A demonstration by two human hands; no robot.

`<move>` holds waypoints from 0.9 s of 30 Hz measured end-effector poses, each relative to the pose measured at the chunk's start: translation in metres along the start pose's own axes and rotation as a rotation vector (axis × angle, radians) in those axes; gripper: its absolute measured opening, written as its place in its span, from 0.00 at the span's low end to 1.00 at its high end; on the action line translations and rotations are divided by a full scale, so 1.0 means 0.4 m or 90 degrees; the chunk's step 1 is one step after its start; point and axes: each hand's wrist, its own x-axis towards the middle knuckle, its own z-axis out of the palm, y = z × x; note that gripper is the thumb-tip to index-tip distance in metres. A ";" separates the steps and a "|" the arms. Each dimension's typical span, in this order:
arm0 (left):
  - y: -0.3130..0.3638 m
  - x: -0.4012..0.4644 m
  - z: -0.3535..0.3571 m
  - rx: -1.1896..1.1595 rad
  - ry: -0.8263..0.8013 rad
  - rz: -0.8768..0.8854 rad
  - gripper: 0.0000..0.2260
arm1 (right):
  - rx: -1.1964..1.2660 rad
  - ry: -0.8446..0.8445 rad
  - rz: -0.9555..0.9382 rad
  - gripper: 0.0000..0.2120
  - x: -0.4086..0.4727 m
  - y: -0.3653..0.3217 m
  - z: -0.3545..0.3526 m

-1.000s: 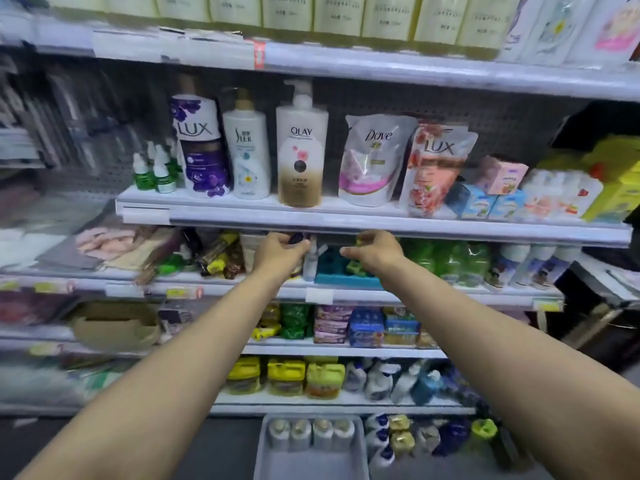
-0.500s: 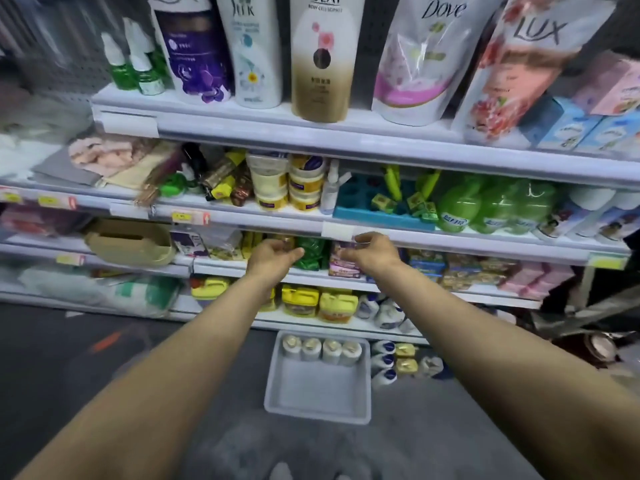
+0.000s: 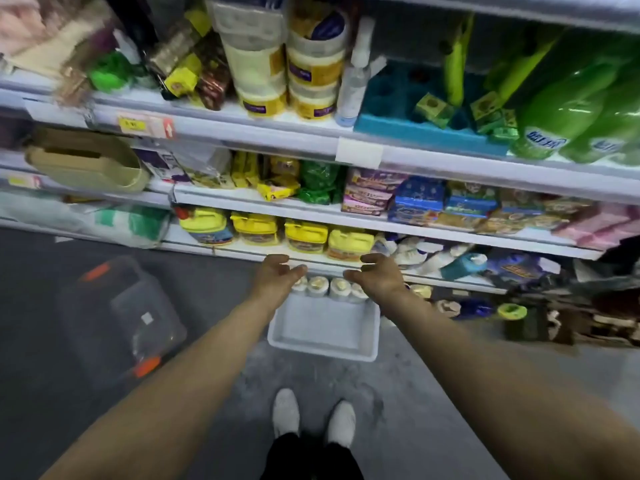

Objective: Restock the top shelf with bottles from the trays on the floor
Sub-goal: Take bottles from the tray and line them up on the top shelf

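A white tray (image 3: 323,344) lies on the grey floor against the foot of the shelving. Along its far side stands a row of white bottles (image 3: 328,286) with pale caps. My left hand (image 3: 275,278) hovers above the left end of that row, fingers loosely curled and holding nothing. My right hand (image 3: 377,276) hovers above the right end, likewise empty. Both arms reach down from the bottom corners of the view. The top shelf is out of view.
More bottles (image 3: 460,308) stand on the floor right of the tray. A clear lidded box (image 3: 128,317) with orange clips sits at the left. Yellow jugs (image 3: 277,232) fill the lowest shelf above my hands. My white shoes (image 3: 313,417) stand behind the tray.
The view has tilted down from the upper shelves to the floor. Both hands have dropped from mid-shelf height to just above the bottles in the tray.
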 end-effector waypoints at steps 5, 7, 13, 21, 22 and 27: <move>-0.114 0.093 0.043 0.030 -0.001 -0.022 0.14 | 0.019 0.001 0.030 0.28 0.090 0.100 0.078; -0.152 0.131 0.060 0.029 -0.004 -0.034 0.12 | 0.011 0.000 0.034 0.27 0.128 0.134 0.103; -0.305 0.283 0.093 0.057 0.007 -0.049 0.13 | 0.017 -0.004 0.071 0.25 0.266 0.248 0.195; -0.516 0.487 0.145 0.052 0.029 -0.078 0.18 | 0.031 -0.033 0.123 0.30 0.469 0.402 0.366; -0.545 0.512 0.149 0.055 0.026 -0.082 0.19 | 0.034 -0.038 0.128 0.31 0.492 0.423 0.389; -0.683 0.643 0.163 0.067 0.002 -0.090 0.25 | 0.031 -0.046 0.110 0.32 0.617 0.515 0.501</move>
